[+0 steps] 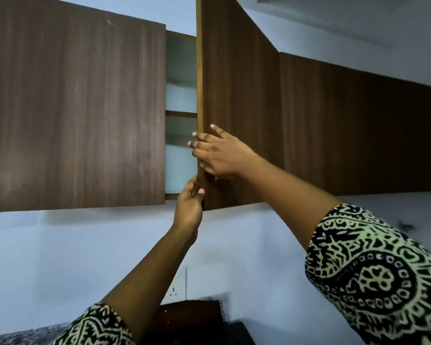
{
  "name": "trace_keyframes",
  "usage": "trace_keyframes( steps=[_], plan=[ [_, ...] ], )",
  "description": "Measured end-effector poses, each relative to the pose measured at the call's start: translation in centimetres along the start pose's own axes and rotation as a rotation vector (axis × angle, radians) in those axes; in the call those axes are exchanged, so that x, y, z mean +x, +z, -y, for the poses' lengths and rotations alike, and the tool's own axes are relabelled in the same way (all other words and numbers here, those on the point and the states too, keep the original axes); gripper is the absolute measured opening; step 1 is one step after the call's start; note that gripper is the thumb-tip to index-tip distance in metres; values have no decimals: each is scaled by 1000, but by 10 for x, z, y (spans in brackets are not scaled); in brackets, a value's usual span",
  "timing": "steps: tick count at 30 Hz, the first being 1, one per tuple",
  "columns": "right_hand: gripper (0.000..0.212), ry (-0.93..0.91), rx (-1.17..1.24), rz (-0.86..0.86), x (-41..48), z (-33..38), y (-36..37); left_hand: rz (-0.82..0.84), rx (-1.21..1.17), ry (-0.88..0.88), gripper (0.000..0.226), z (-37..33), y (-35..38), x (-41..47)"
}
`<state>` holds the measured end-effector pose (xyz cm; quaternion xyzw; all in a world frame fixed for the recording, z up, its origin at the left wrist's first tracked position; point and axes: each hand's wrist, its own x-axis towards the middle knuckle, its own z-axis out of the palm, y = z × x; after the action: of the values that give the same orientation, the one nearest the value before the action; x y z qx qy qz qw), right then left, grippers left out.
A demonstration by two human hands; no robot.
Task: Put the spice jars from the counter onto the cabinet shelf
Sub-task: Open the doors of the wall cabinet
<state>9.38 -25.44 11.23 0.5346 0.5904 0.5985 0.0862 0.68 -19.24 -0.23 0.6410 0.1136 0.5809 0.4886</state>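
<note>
A dark wooden wall cabinet fills the upper view. Its right door [237,95] stands partly ajar, and a narrow gap shows pale shelves [181,114] inside. My left hand [189,202] grips the lower edge of that door, thumb on the front and fingers behind the edge. My right hand [219,153] lies flat on the door's face near the edge, fingers straight and reaching past it. No spice jars are in view, and the shelves seen through the gap look bare.
The left cabinet door [75,108] is closed. Another closed cabinet [358,125] runs to the right. A wall socket [176,291] sits below on the pale wall. A dark object [192,317] and a strip of speckled counter [23,334] show at the bottom.
</note>
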Motion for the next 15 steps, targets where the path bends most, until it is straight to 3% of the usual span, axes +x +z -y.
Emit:
trace_keyframes(
  steps=[2,6,11,15],
  plan=[
    [44,3,40,-9,-18,-8,-6,-5,-24,48,43,-5,13,-14],
    [42,-61,-113,-35,-59,-35,-19,23,-14,133,44,-16,50,-41],
    [35,-35,-149,-212,-115,-70,-21,59,4,269,45,-13,104,-65],
    [36,12,-77,-166,-168,-106,-19,119,27,358,45,-9,168,-85]
  ],
)
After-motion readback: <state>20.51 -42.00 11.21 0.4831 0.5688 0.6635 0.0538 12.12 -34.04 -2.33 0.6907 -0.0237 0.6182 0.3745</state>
